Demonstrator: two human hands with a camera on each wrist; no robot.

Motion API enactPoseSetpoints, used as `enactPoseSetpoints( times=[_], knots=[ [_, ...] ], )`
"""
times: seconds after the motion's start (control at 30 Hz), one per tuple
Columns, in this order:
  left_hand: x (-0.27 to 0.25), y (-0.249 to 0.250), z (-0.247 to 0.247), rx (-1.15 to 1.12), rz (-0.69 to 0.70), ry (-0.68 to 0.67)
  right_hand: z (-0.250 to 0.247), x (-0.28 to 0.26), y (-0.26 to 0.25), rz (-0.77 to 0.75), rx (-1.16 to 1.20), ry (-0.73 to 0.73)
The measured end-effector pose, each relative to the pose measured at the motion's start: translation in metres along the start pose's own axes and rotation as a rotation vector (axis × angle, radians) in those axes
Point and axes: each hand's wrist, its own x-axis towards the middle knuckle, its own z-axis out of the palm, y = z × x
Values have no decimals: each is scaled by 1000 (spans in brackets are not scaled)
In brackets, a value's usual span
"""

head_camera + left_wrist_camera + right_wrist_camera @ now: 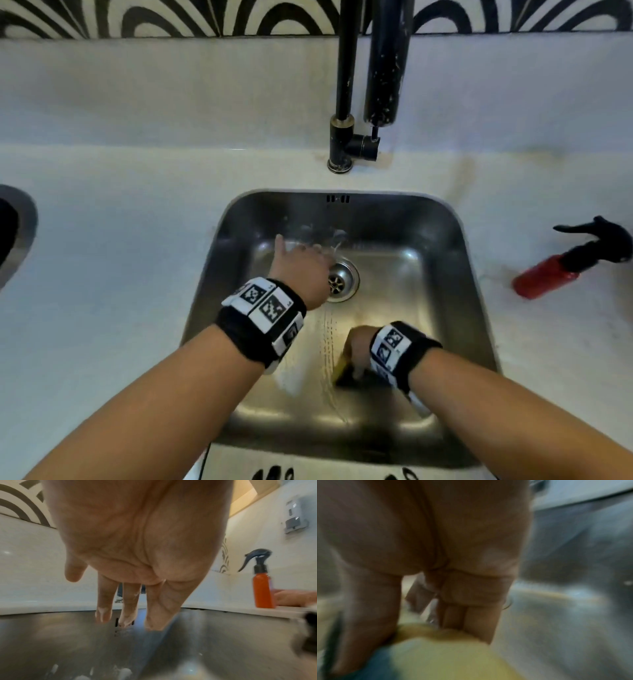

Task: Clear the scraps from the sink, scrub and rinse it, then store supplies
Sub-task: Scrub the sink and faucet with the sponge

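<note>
A steel sink [455,308] is set in a white counter, with a round drain [340,281] in its floor. My left hand [301,263] hovers just left of the drain with fingers [104,601] straight and spread, flecked with white foam, holding nothing. My right hand [359,346] is low at the sink's front wall, where it grips a yellow sponge [342,368] with a dark scouring side. In the blurred right wrist view, the fingers [471,601] and thumb curl round the sponge [445,655]. Water ripples down the sink floor between the hands.
A black faucet [344,85] rises behind the sink. A red spray bottle [548,274] with a black trigger stands on the counter to the right, also in the left wrist view as the bottle [263,588]. Another basin's rim [20,233] shows at far left. A wall dispenser [295,517] hangs at right.
</note>
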Motion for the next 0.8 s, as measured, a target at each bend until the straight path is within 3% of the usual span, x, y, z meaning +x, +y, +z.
enactPoseSetpoints(
  times=[0.1,0.2,0.33,0.53,0.8],
  knots=[
    [-12,12,16,-14,-2,-33,-48,-2,28,84,167,296],
    [-7,10,40,-129,-121,-170,-83,13,58,183,203,567],
    [12,5,88,-149,-224,-410,-97,45,82,240,316,701],
    [25,-2,147,-59,-181,-554,-93,76,74,255,176,586],
    [50,-4,156,-25,-260,-646,-25,44,19,69,130,195]
  ],
)
